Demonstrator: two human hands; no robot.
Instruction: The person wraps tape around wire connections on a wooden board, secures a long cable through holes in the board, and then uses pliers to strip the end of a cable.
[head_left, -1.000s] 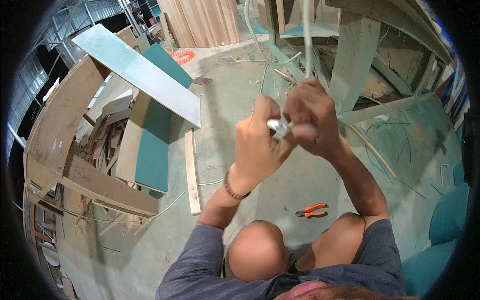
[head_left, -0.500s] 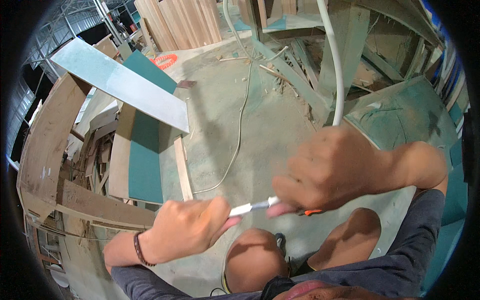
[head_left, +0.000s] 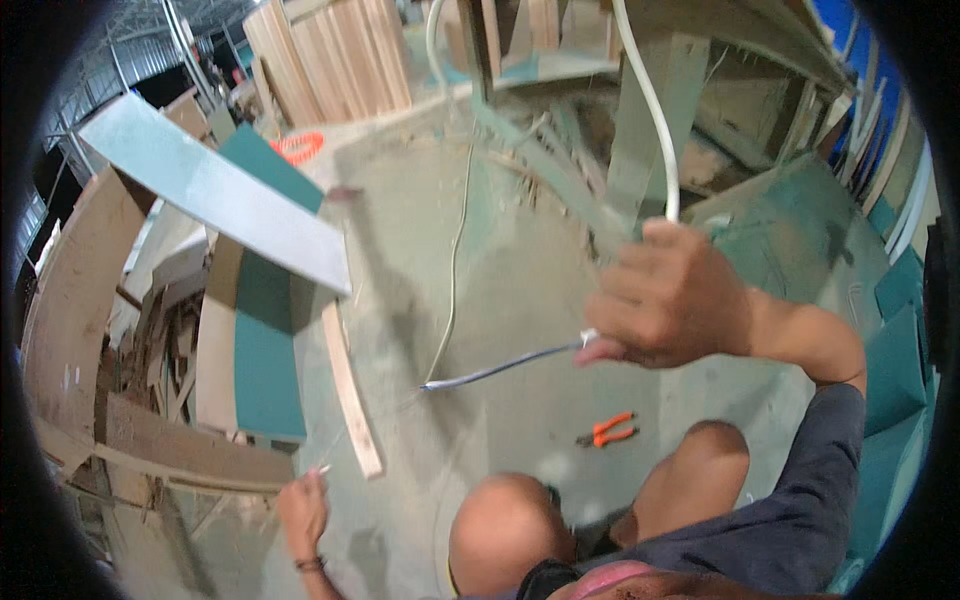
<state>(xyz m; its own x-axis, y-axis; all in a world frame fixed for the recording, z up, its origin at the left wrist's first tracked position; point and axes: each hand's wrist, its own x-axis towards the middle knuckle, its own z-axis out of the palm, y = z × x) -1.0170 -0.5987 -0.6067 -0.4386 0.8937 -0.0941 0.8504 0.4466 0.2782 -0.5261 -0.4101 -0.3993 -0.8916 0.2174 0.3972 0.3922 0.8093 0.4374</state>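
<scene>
A thick white cable [head_left: 653, 110] comes down from above into my right hand [head_left: 665, 300], which is closed around it. From under the thumb, the cable's thin dark and pale inner wires [head_left: 500, 370] stick out to the left without the white sheath. My left hand [head_left: 305, 515] is low at the left, away from the cable. Its fingers are pinched on a small white piece [head_left: 323, 469], probably cable sheath, with only the tip showing. Orange-handled pliers [head_left: 608, 430] lie on the floor in front of my knees, below my right hand.
A wooden strip [head_left: 350, 390] lies on the floor near my left hand. Beyond it, a pale board [head_left: 225, 200] slants over a wooden frame [head_left: 85, 290] full of scraps. A thin cord [head_left: 458, 240] crosses the floor. Green panels [head_left: 890, 370] stand at the right.
My left hand has pulled away from the cable, down and left, with a small white piece. A length of bare inner wires now shows at my right hand. The pliers are now in full view.
</scene>
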